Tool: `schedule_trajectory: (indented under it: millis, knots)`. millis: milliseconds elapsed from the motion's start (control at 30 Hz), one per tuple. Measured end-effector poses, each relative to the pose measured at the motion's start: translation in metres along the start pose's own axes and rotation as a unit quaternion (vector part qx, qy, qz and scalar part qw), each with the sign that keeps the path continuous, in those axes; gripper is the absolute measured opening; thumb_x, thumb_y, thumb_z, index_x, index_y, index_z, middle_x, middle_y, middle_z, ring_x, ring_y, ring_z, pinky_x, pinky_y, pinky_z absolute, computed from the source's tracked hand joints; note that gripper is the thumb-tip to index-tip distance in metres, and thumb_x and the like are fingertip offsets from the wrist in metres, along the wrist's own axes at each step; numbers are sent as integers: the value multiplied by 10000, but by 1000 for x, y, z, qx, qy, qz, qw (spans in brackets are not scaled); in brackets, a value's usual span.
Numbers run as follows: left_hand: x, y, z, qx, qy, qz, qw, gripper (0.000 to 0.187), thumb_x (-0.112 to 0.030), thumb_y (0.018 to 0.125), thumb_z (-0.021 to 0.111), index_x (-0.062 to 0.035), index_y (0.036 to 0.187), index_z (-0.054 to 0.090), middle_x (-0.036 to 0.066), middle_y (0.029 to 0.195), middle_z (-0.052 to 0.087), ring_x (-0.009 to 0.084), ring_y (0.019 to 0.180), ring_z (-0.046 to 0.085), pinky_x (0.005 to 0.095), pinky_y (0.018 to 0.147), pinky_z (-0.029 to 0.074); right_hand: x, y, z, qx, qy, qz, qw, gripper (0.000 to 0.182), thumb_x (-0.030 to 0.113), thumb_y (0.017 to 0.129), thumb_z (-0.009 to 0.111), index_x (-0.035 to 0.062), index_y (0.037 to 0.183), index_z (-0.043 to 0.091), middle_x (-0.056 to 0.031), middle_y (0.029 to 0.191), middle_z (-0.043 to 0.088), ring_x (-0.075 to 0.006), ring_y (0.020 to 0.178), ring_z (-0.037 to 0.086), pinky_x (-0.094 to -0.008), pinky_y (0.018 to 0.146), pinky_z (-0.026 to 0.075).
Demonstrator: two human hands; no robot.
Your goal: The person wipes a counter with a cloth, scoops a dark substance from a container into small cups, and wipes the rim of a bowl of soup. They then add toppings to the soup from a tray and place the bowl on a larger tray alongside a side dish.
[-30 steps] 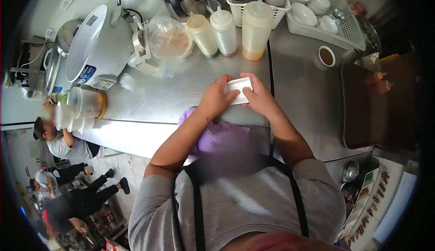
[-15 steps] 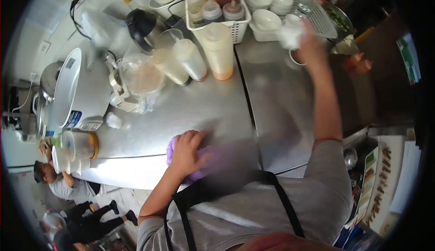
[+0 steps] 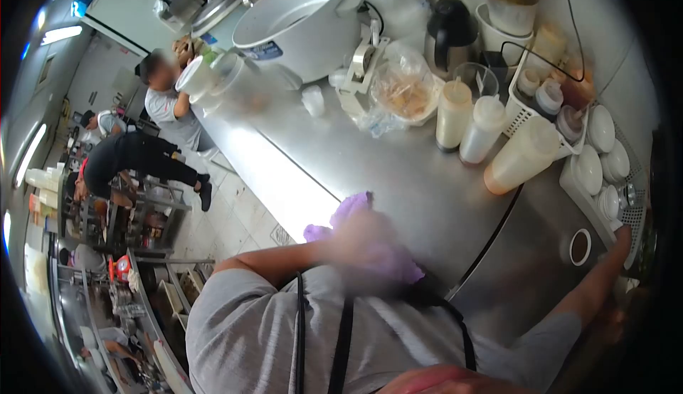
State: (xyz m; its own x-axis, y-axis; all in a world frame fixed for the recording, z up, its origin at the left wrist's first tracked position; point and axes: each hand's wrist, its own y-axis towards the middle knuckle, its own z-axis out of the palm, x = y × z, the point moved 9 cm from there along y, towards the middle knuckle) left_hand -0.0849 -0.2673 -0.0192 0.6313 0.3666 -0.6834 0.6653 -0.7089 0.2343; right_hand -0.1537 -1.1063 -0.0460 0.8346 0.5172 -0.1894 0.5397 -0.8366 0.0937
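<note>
My left hand (image 3: 359, 241) is blurred by motion and holds a purple cloth (image 3: 395, 255) low over the metal counter, close to my body. My right arm reaches to the right edge, where my right hand (image 3: 620, 241) is partly seen beside the white bowls; its fingers are hard to make out. Near that arm, a small white cup with dark contents (image 3: 580, 247) stands on the counter. White bowls (image 3: 588, 170) sit in and around a perforated basket (image 3: 632, 209) at the right.
Squeeze bottles (image 3: 523, 155) stand before a white basket of bottles. Along the back are a bagged bowl (image 3: 402, 91), a black-lidded jug (image 3: 452, 34) and a large pot (image 3: 299, 31). Plastic tubs (image 3: 228, 77) stand at the left end, with a co-worker (image 3: 171, 106) beyond.
The view has swung to the left, showing more of the room. A white item that was in or by my right hand no longer shows. My left hand still has the purple cloth.
</note>
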Motion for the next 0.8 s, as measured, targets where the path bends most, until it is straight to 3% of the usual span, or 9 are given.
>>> schedule_trajectory:
  millis: [67,167,267,333,400,467,567,667,800]
  knots:
    - [-46,23,-18,63,50,31,996,297,-355,718,557,-93,857,557,78,900,515,256,895,480,367,779,334,3,-14,-20,-23,19,13,999,339,188,821,376,-13,1062,505,-229,1025,526,-361,963,502,-393,832,390]
    - [-23,6,-8,68,50,12,996,346,-401,724,529,-88,869,556,104,942,501,286,944,457,402,820,313,19,-58,-72,-101,96,24,990,347,192,826,374,-18,1072,497,-229,1041,520,-354,975,499,-384,835,386]
    - [-38,2,-30,-2,149,54,987,468,-485,725,478,-86,961,543,158,1028,459,332,1022,405,452,873,269,44,-133,-135,-293,203,-50,933,356,218,831,421,-40,1063,498,-209,1031,538,-327,978,510,-352,838,386]
    - [-47,-4,-55,-31,185,11,982,558,-541,712,450,-87,1029,518,191,1069,426,358,1058,370,476,890,242,52,-168,-126,-247,352,-131,893,330,222,847,435,-27,1052,510,-185,1012,552,-282,935,533,-322,831,391]
    - [-47,-20,-63,-17,206,-1,978,670,-587,676,478,-94,1130,460,227,1101,396,372,1060,361,492,901,226,100,-281,-170,-259,471,-136,832,275,157,843,488,-41,1032,511,-129,992,561,-200,909,537,-287,797,418]
    - [-29,-44,-55,18,138,19,990,642,-553,671,522,-96,1118,462,215,1072,416,365,1021,389,480,887,258,162,-354,-166,-29,659,-148,737,244,140,840,500,-25,1019,506,-82,943,538,-150,866,518,-259,776,420]
    - [-8,-52,-43,62,67,48,995,518,-406,675,607,-93,1064,474,157,971,472,326,829,494,405,736,407,247,-451,-157,179,635,-232,715,228,86,822,512,15,1038,504,-44,890,522,-90,802,502,-216,717,419]
    - [-10,-27,-67,41,77,62,994,439,-342,683,615,-93,1022,490,116,923,493,305,728,526,368,622,449,293,-518,-169,293,617,-254,685,336,111,754,590,41,1070,499,-47,926,531,-104,838,506,-233,755,405]
    - [36,-7,-158,-80,127,-4,989,397,-355,688,605,-128,1000,508,97,914,502,302,739,535,372,629,449,357,-596,-218,237,500,-448,702,632,219,640,684,62,1192,418,-138,1180,420,-243,1076,425,-329,909,321]
